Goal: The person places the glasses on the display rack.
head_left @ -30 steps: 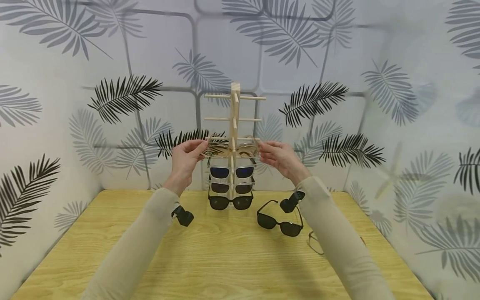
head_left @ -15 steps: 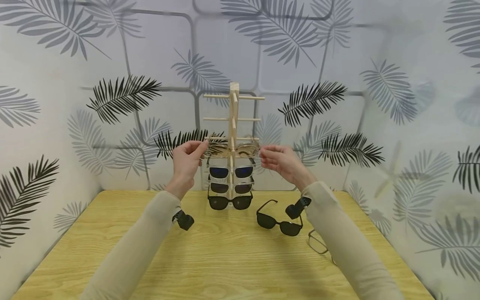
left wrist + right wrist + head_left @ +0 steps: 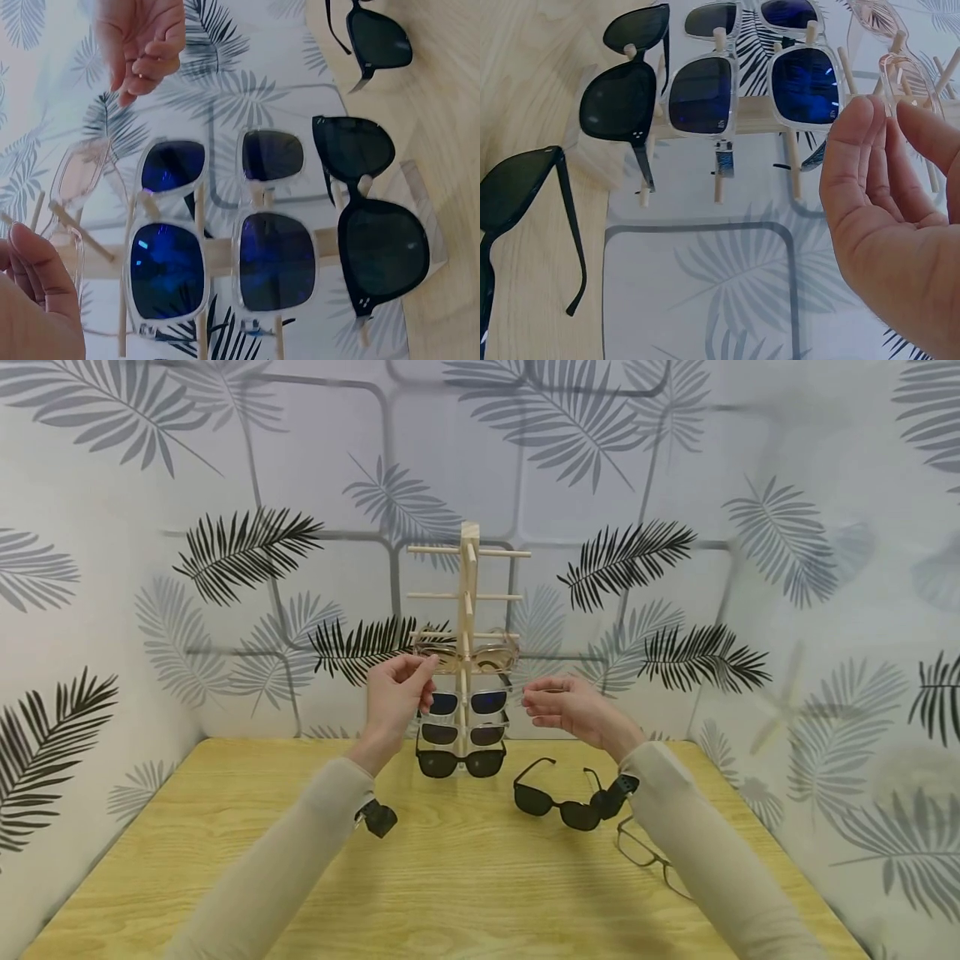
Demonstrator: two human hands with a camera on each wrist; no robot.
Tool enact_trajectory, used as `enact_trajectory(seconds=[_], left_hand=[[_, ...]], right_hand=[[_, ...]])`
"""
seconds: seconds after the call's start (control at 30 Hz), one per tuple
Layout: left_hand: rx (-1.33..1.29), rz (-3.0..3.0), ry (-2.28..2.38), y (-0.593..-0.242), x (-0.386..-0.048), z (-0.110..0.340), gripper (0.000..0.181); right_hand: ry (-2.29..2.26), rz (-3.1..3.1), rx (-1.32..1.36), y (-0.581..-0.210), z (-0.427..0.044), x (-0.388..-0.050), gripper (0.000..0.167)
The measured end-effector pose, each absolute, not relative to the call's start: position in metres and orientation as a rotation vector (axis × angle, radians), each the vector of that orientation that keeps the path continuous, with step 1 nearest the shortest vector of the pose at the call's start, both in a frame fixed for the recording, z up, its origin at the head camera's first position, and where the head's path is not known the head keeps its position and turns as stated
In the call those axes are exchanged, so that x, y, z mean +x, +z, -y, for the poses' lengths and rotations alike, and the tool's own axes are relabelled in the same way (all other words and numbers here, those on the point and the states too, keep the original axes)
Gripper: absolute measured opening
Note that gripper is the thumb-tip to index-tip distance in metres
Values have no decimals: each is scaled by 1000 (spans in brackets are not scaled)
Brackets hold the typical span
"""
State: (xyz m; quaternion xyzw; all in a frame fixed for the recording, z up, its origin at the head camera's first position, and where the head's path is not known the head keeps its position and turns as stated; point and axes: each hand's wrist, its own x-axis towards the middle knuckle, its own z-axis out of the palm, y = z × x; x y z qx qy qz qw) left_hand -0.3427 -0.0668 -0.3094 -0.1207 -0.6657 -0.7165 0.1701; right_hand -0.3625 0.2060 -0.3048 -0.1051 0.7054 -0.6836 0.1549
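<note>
Clear-framed glasses with pale brownish-pink lenses (image 3: 495, 657) hang on the wooden display stand (image 3: 469, 577), below its bare upper pegs. My left hand (image 3: 397, 693) is in front of their left side, fingers loosely bent and holding nothing visible; in the left wrist view its thumb overlaps their frame. To the right of the stand, my right hand (image 3: 573, 706) is apart from the glasses, with a gap between thumb and fingers in the right wrist view. Lower hang two clear-framed pairs with blue-dark lenses (image 3: 166, 270) (image 3: 277, 262) and black sunglasses (image 3: 384, 247) at the bottom.
Another pair of black sunglasses (image 3: 558, 808) lies with temples spread on the wooden table (image 3: 435, 877), right of the stand. Thin-rimmed eyeglasses (image 3: 637, 843) lie beside it, partly under my right sleeve (image 3: 705, 852). A leaf-patterned wall (image 3: 337, 468) stands close behind.
Both hands have come away from the ends of the pale-lensed glasses and moved lower, the left also inward to the right. The glasses stay on the stand. More of the thin-rimmed eyeglasses shows.
</note>
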Motion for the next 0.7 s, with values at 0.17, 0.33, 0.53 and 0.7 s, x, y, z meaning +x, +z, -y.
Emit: enact_trajectory(seconds=[0.17, 0.33, 0.53, 0.7], left_hand=[[-380, 1914, -2084, -318, -336, 57, 21], [-415, 1938, -2105, -328, -334, 46, 26], [-440, 1968, -2160, -345, -336, 35, 34], [-467, 2002, -2166, -359, -335, 30, 25]], right_hand=[[-1846, -2051, -339, -310, -210, -358, 35], [-1754, -2082, -363, -315, -216, -354, 37], [-1714, -2077, -376, -330, -226, -353, 38], [-1695, -2067, -379, -342, -233, -353, 37]])
